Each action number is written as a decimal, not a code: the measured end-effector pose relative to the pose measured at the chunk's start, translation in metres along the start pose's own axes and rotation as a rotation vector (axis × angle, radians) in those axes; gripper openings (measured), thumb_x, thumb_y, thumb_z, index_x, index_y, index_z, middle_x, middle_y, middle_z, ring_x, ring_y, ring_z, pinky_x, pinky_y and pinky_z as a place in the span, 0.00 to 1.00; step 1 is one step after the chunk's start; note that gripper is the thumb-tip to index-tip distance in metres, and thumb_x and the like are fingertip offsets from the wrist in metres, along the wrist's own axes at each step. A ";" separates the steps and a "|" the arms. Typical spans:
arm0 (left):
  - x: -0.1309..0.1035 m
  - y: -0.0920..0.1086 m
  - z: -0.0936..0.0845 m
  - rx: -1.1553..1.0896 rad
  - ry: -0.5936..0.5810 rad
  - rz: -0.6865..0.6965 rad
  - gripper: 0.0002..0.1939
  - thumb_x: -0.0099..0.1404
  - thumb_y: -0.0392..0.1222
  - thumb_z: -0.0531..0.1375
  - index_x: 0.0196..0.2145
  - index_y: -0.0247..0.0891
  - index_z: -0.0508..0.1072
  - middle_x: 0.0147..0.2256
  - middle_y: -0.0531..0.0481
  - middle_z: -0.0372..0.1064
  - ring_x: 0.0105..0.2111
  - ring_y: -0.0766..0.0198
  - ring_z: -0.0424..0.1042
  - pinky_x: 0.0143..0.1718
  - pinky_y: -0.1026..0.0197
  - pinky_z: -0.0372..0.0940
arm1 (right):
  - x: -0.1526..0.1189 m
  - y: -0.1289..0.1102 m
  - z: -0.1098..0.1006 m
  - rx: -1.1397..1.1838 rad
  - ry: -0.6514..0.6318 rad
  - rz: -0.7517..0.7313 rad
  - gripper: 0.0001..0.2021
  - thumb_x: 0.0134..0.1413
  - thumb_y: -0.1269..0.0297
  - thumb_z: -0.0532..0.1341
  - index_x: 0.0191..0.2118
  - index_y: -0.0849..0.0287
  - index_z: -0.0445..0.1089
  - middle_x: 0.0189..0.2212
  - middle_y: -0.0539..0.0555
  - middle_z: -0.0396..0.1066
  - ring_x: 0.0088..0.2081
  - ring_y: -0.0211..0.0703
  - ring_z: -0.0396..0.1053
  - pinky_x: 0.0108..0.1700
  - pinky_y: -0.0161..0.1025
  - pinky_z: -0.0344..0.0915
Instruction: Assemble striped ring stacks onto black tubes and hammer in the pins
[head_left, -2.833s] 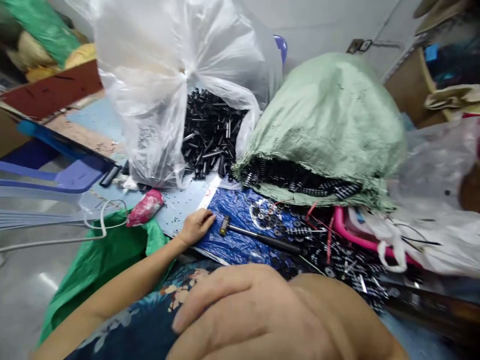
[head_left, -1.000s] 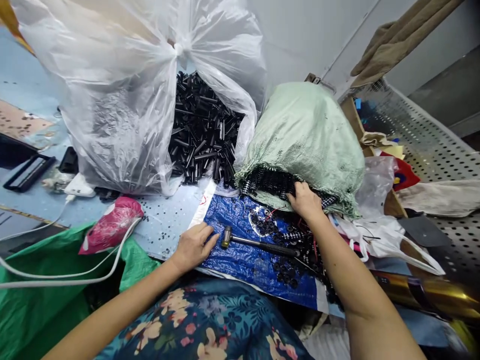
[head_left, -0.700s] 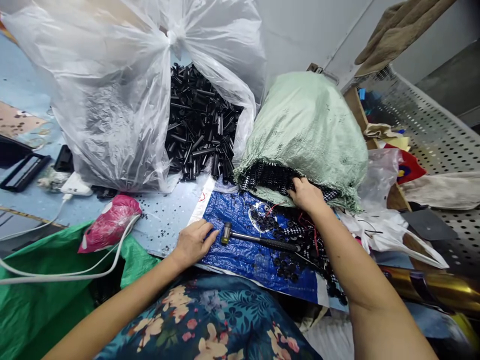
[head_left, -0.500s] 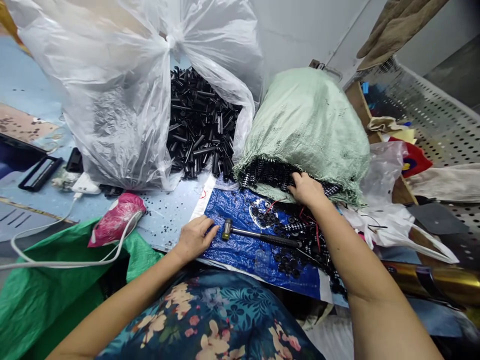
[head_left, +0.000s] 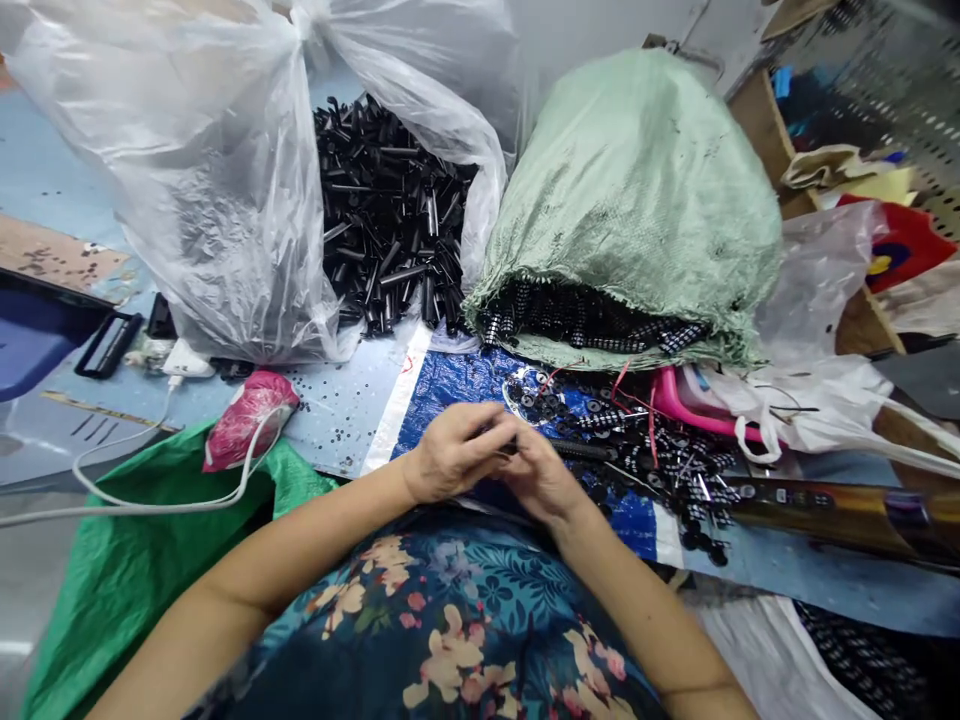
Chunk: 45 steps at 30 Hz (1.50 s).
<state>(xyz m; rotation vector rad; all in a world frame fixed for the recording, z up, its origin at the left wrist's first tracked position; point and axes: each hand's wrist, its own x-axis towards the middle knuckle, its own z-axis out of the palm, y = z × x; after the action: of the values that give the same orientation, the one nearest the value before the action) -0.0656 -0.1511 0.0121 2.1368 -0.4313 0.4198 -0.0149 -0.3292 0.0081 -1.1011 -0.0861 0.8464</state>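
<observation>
My left hand [head_left: 456, 452] and my right hand [head_left: 541, 475] meet over the blue plastic sheet [head_left: 450, 385], close to my body. Their fingers are closed together around something small and dark, mostly hidden between them. Behind the hands, the black handle [head_left: 581, 450] of the hammer shows, its head covered by my hands. Small black round parts and checkered black-and-white pieces [head_left: 697, 475] lie on the sheet to the right. The pale green woven sack [head_left: 630, 200] lies with its mouth open toward me, more checkered pieces inside.
At the back left, a clear plastic bag [head_left: 225, 200] stands beside a heap of black parts [head_left: 397, 220]. A pink packet [head_left: 251, 420], a white cable and a green bag [head_left: 150, 570] are at left. A pink-rimmed item [head_left: 690, 410] and golden tube [head_left: 832, 510] lie right.
My right hand has left the sack's mouth and come to my left hand. My left hand has moved right, over the hammer head. The view has shifted somewhat.
</observation>
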 end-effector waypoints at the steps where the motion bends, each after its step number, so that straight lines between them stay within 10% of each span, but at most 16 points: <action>1: 0.004 0.000 0.006 -0.071 -0.028 -0.051 0.18 0.67 0.50 0.60 0.51 0.39 0.74 0.46 0.37 0.76 0.48 0.51 0.74 0.51 0.47 0.68 | -0.002 0.010 0.008 0.068 -0.024 0.031 0.25 0.49 0.37 0.66 0.41 0.53 0.72 0.31 0.50 0.73 0.28 0.37 0.68 0.28 0.34 0.67; 5: 0.007 -0.007 0.010 -0.415 0.202 -0.502 0.20 0.68 0.51 0.60 0.53 0.38 0.70 0.36 0.46 0.75 0.30 0.63 0.73 0.35 0.60 0.69 | -0.009 0.005 -0.011 -0.255 -0.025 -0.046 0.23 0.57 0.38 0.61 0.40 0.56 0.73 0.30 0.52 0.75 0.25 0.38 0.69 0.26 0.35 0.65; 9: 0.001 -0.013 -0.010 -0.918 0.374 -0.944 0.20 0.66 0.55 0.62 0.48 0.39 0.67 0.26 0.56 0.69 0.17 0.73 0.60 0.17 0.69 0.53 | -0.010 -0.036 -0.063 -1.143 0.328 -0.409 0.14 0.65 0.52 0.57 0.46 0.54 0.75 0.43 0.57 0.77 0.41 0.47 0.73 0.47 0.45 0.70; 13: 0.005 -0.010 -0.018 -1.083 0.374 -1.028 0.20 0.64 0.52 0.65 0.46 0.37 0.67 0.27 0.54 0.70 0.18 0.72 0.64 0.16 0.71 0.54 | 0.011 -0.054 -0.087 -1.770 0.302 -0.341 0.16 0.69 0.61 0.50 0.49 0.56 0.74 0.50 0.60 0.75 0.49 0.52 0.70 0.55 0.47 0.64; 17: 0.008 -0.009 -0.013 -1.170 0.288 -1.072 0.21 0.65 0.56 0.63 0.42 0.33 0.71 0.26 0.51 0.70 0.19 0.72 0.65 0.15 0.71 0.53 | 0.027 -0.050 -0.090 -1.902 0.244 -0.281 0.17 0.68 0.63 0.50 0.54 0.58 0.72 0.47 0.60 0.75 0.47 0.52 0.70 0.53 0.45 0.65; 21: 0.005 -0.012 -0.013 -1.162 0.253 -1.042 0.21 0.63 0.54 0.65 0.45 0.35 0.71 0.26 0.52 0.70 0.20 0.73 0.66 0.16 0.72 0.53 | 0.019 -0.050 -0.089 -1.704 0.308 -0.421 0.18 0.68 0.60 0.52 0.56 0.56 0.72 0.47 0.62 0.74 0.48 0.53 0.71 0.54 0.50 0.66; 25: 0.010 -0.006 -0.009 -1.152 0.163 -0.998 0.21 0.63 0.55 0.65 0.45 0.36 0.71 0.27 0.53 0.71 0.19 0.74 0.64 0.15 0.70 0.49 | 0.009 -0.041 -0.057 -0.863 0.421 -0.519 0.11 0.63 0.54 0.60 0.47 0.50 0.72 0.40 0.54 0.76 0.39 0.46 0.75 0.46 0.47 0.72; 30: 0.019 0.011 0.005 -1.074 -0.025 -0.901 0.18 0.64 0.53 0.65 0.43 0.35 0.73 0.27 0.54 0.71 0.18 0.76 0.61 0.18 0.69 0.51 | 0.019 -0.011 -0.008 -0.010 0.239 -0.192 0.12 0.57 0.50 0.66 0.43 0.49 0.71 0.37 0.50 0.79 0.40 0.44 0.77 0.44 0.46 0.75; 45: 0.009 0.018 0.013 -1.036 -0.013 -0.923 0.22 0.61 0.56 0.67 0.40 0.34 0.72 0.25 0.54 0.71 0.18 0.75 0.61 0.20 0.68 0.53 | 0.008 0.009 -0.004 -0.034 0.136 -0.165 0.14 0.54 0.50 0.69 0.44 0.48 0.76 0.44 0.52 0.80 0.47 0.46 0.76 0.56 0.51 0.71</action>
<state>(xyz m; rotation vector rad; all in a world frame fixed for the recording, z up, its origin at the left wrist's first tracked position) -0.0642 -0.1727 0.0218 1.1174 0.3174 -0.3126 -0.0122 -0.3256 -0.0036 -1.1635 -0.0776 0.6228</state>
